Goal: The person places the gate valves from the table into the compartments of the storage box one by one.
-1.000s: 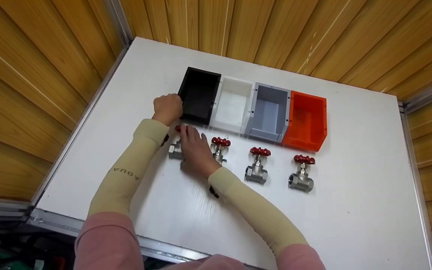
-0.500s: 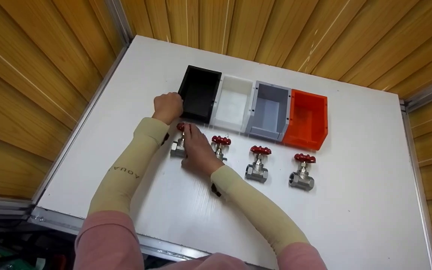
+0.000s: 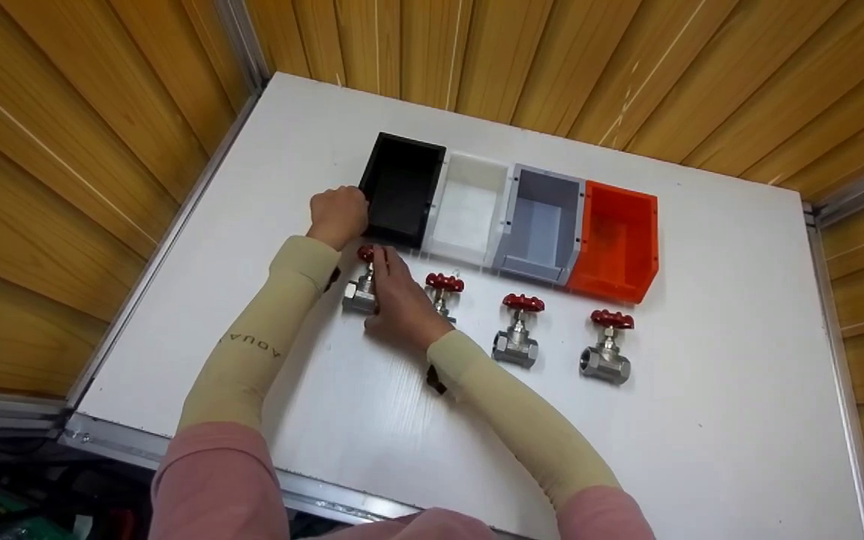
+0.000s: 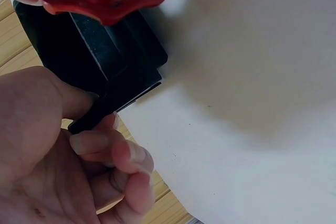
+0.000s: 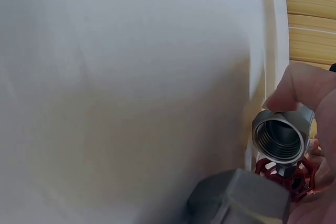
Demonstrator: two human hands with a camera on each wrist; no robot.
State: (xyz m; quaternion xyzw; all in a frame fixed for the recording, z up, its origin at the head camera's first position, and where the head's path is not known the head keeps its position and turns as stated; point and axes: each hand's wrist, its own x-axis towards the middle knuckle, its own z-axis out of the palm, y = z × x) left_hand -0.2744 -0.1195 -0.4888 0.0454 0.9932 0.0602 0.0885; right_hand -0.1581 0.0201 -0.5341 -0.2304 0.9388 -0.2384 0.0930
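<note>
Gripping a silvery metal valve at the left end of a row of four, a person's right hand appears to clasp it between bent thumb and extended fingers, though the hold is partly hidden. The valve sits toward the left edge of a white table, its hexagonal-ended body facing the near edge, its scalloped red handwheel the far one; a round threaded mouth shows at one end. Toward the right edge follow the matching second valve, third valve and fourth valve. The left hand pinches the left wall of a black bin, dark inside. Abutting it, toward the far right corner, a translucent white bin, grey bin and orange bin show their floors.
</note>
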